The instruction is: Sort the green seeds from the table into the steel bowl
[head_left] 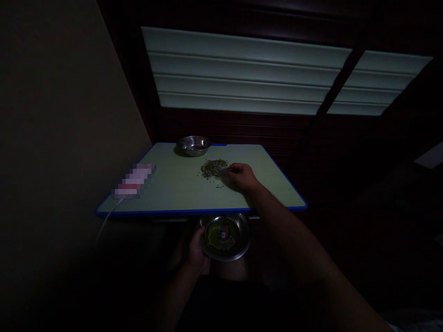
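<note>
My left hand [198, 251] grips the left rim of a shiny metal bowl [246, 244], which I hold just below the table's front edge. Small green grains or beans [215, 234] lie in it, with a dark patch marked red and white [225, 232] among them. Over the table, my right hand [242, 175] is closed in a pinch at the right side of a loose heap of small brownish-green beans [212, 168]. Something greyish shows at its fingertips, too dim to name. A few stray beans lie in front of the heap.
A second metal bowl [194, 145] stands at the back left of the pale, blue-edged table [173, 184]. On the left edge lies a blurred-out pinkish device [133, 182] with a white cable [107, 219] hanging down. Behind is a dark wooden frame with pale slatted panels [238, 74].
</note>
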{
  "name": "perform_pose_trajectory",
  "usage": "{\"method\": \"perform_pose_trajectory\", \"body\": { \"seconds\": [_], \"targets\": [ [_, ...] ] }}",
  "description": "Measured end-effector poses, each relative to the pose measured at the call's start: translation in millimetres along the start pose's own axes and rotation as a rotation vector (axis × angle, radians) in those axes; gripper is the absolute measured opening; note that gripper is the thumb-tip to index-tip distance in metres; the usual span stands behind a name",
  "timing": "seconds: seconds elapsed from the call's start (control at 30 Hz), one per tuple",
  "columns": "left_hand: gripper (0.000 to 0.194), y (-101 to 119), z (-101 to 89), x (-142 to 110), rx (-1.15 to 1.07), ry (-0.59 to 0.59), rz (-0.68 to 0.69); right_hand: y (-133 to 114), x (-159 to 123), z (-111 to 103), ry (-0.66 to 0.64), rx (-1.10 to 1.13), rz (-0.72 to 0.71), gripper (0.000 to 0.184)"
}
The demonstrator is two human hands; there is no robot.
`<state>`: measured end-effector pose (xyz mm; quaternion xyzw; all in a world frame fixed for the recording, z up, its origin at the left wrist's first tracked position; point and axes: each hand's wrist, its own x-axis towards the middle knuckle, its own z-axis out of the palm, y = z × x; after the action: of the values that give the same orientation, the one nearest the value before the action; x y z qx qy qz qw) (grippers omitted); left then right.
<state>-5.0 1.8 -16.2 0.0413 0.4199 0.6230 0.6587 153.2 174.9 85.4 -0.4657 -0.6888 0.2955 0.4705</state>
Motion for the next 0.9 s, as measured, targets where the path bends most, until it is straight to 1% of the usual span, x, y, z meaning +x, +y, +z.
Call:
{"method": "perform_pose_trajectory", "body": {
  "seconds": [0.13, 0.27, 0.33, 0.47, 0.77, 0.9],
  "targets": [
    [0.021, 0, -1.8, 1, -0.011, -0.026, 0.003, 0, -1, -1, -0.009, -0.006, 0.035, 0.011],
    [0.022, -2, -3.7, 3, -0.006, -0.011, 0.012, 1, -1, -1, -0.045, -0.012, 0.054, 0.010],
    [0.022, -2, -3.7, 3, -0.005, -0.004, 0.010, 1, -1, 0, -0.054, -0.025, 0.052, 0.010],
    [0.026, -2, -2.6, 1, -0.014, -0.036, 0.001, 3, 0, 2, -0.068, -0.060, 0.021, 0.012],
    [0.020, 0, 2.1, -3, -0.008, 0.007, -0.020, 10, 3, 5, -0.157, 0.040, 0.022, 0.017],
    [0.021, 1, 3.7, -4, -0.032, -0.020, -0.023, 5, 4, 6, -0.166, 0.044, 0.026, 0.015]
  ]
}}
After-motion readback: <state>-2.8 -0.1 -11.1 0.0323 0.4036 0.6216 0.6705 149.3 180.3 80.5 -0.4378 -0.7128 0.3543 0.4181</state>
